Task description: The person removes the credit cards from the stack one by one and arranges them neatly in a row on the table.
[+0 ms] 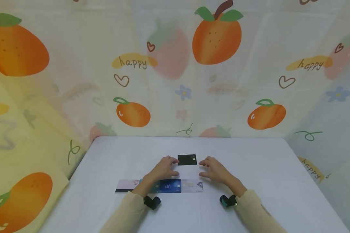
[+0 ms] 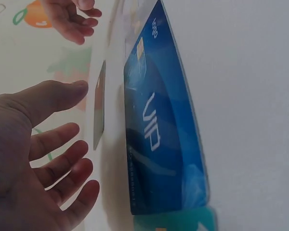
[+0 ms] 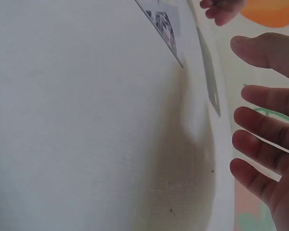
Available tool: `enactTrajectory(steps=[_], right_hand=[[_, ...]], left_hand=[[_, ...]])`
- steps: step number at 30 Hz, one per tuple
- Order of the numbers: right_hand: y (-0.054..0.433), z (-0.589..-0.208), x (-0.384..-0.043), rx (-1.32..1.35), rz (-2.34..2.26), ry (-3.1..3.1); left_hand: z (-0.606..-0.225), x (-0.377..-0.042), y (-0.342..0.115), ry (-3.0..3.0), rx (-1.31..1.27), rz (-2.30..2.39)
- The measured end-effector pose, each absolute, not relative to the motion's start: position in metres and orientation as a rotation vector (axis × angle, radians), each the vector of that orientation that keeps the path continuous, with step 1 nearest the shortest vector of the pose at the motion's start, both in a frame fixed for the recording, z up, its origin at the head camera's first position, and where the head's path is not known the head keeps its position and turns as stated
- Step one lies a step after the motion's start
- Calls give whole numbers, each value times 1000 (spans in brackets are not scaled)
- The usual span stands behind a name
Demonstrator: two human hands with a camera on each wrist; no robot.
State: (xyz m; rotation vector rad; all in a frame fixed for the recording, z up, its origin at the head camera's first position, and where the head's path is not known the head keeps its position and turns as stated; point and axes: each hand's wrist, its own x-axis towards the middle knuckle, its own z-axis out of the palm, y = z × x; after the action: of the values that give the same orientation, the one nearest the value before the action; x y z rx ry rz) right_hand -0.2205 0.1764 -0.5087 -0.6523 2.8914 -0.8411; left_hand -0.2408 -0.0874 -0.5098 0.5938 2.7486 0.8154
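A black card [image 1: 187, 160] lies flat on the white table between the two hands in the head view. My left hand [image 1: 165, 168] is at its left side, fingers spread and nothing held. On the other side my right hand [image 1: 214, 170] has its fingers apart, also holding nothing. Nearer to me a row of cards lies edge to edge: a pale one with a dark stripe [image 1: 125, 186], a teal one [image 2: 176, 220] partly hidden under the left forearm, a blue VIP card [image 1: 170, 186] and a pale grey card [image 1: 192, 185] at the right end.
The white table [image 1: 250, 155] reaches back to a curtain [image 1: 175, 106] printed with oranges, hearts and the word happy. More of this cloth hangs at the left and right sides. Each wrist wears a small black camera [image 1: 152, 202] on a strap.
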Motion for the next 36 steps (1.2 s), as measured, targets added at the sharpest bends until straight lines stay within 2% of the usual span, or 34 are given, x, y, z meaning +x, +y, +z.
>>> enactTrajectory(steps=[11,16,24,36], right_hand=[[165,-507,-247,-633,-790,2904],[159,-509,-259,-601,-706,2895],[153,-510,-278,-691,-563,2906],[142,-509,-291,-639,-436,2835]], left_hand=[[-517,-258,-80,2755,437,892],[-516,-265,-73,2756,429,838],[-516,-277,-66,2768,412,814],[-518,-291,-65,2744,479,690]])
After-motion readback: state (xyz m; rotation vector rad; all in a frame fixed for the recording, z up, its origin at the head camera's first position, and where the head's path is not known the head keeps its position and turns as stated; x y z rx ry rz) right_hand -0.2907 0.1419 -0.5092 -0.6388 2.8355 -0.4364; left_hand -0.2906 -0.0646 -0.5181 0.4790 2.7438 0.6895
